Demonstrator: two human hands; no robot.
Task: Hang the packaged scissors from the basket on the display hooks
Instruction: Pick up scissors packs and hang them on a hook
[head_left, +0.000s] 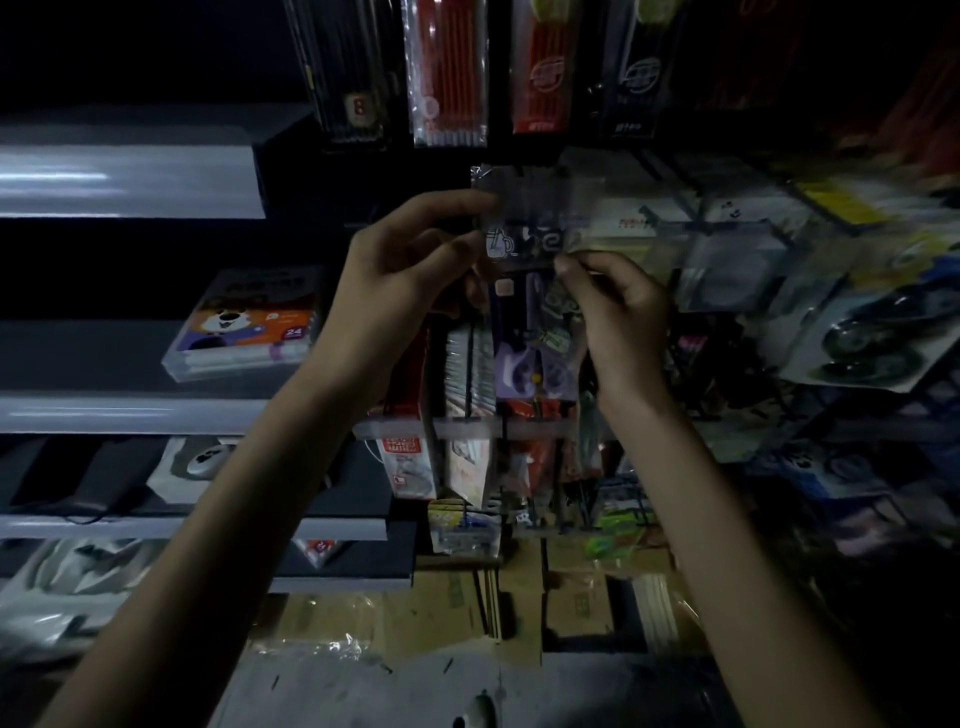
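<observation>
My feed is very dim. The corner up and left of the clear packet (524, 218) is almost pure black, and I see no lamp anywhere. What light there is shows as pale streaks of glare on the grey shelf lips (130, 179) left of the packet and small glints on the pen packs (449, 78) above it. The packet itself is smeared by motion, the hanging goods (857, 322) right of it blur into soft shapes, and straight lines far from it bow with the wide lens.
</observation>
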